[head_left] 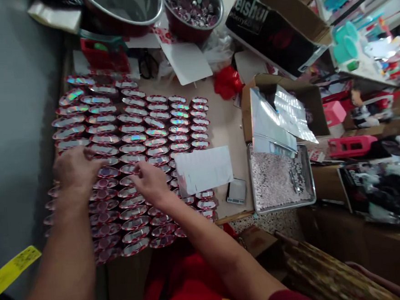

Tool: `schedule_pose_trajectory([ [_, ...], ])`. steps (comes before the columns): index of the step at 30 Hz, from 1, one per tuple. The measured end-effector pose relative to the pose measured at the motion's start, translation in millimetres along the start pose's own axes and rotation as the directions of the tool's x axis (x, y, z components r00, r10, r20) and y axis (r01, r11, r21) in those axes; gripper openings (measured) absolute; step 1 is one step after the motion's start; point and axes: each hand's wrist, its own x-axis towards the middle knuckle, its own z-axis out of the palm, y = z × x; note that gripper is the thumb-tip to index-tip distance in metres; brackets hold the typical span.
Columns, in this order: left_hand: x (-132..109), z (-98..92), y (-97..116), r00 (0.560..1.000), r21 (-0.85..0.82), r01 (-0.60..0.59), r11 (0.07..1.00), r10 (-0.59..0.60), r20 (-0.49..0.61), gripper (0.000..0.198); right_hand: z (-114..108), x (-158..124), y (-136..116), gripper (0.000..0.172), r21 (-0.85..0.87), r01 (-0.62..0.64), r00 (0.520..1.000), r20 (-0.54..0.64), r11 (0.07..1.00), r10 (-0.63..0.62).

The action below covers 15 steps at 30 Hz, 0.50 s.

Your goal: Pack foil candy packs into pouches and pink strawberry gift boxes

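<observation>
Rows of red-edged packets (131, 148) stand packed together on the table, their oval mouths gaping and silvery inside. Toward the near left, several packets (104, 217) show pinkish round pieces in their mouths. Over the left columns is my left hand (74, 170), blurred, its fingers curled and its thumb pointing right; whatever it holds is hidden. My right hand (150, 182) hovers over the middle columns, with thumb and fingertips drawn together at a packet's mouth. What sits between those fingertips is too small to make out. A white paper-covered block (204, 170) lies right of that hand.
Behind the packets stand a metal bowl (129, 22) and a bowl of shiny round pieces (193, 8), beside a red basket (104, 54). Rightward are a small scale (236, 191), a metal tray of pale bits (311, 172), and cardboard boxes (247, 114). A grey wall (15, 112) borders the left.
</observation>
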Motion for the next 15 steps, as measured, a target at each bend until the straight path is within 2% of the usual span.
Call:
schedule_pose_trajectory([
  [1,-15,3.0,28,0.993,-0.033,-0.113,0.993,0.113,-0.026,0.025,-18,-15,19,0.014,0.002,0.048,0.998,-0.046,0.999,-0.048],
  [3,-52,16.6,94,0.935,-0.18,-0.354,0.918,0.349,-0.057,0.016,-58,-42,65,0.012,-0.049,0.064,0.981,-0.18,0.997,-0.072],
  [5,-89,38.1,161,0.813,-0.293,-0.562,0.774,0.583,-0.02,0.012,-101,-62,115,0.015,-0.158,-0.035,0.935,-0.355,0.987,-0.024],
  [6,-106,50.4,191,0.76,-0.319,-0.618,0.719,0.649,-0.009,0.013,-121,-67,139,0.018,-0.211,-0.1,0.898,-0.44,0.972,-0.003],
  [8,-130,74.3,240,0.648,-0.331,-0.702,0.631,0.758,0.07,0.018,-156,-69,180,0.025,-0.293,-0.181,0.845,-0.535,0.939,-0.004],
  [9,-138,85.0,258,0.608,-0.324,-0.721,0.613,0.783,0.131,0.019,-169,-66,196,0.029,-0.328,-0.191,0.837,-0.547,0.925,-0.021],
  [11,-146,102.3,282,0.554,-0.302,-0.722,0.622,0.782,0.286,0.02,-187,-57,220,0.035,-0.393,-0.16,0.857,-0.511,0.905,-0.071],
  [13,-147,114.2,293,0.531,-0.303,-0.692,0.655,0.747,0.4,0.022,-195,-45,233,0.038,-0.452,-0.109,0.899,-0.425,0.885,-0.106],
  [15,-145,121.6,297,0.527,-0.337,-0.657,0.674,0.731,0.433,0.024,-197,-36,239,0.038,-0.497,-0.074,0.939,-0.327,0.865,-0.107],
])
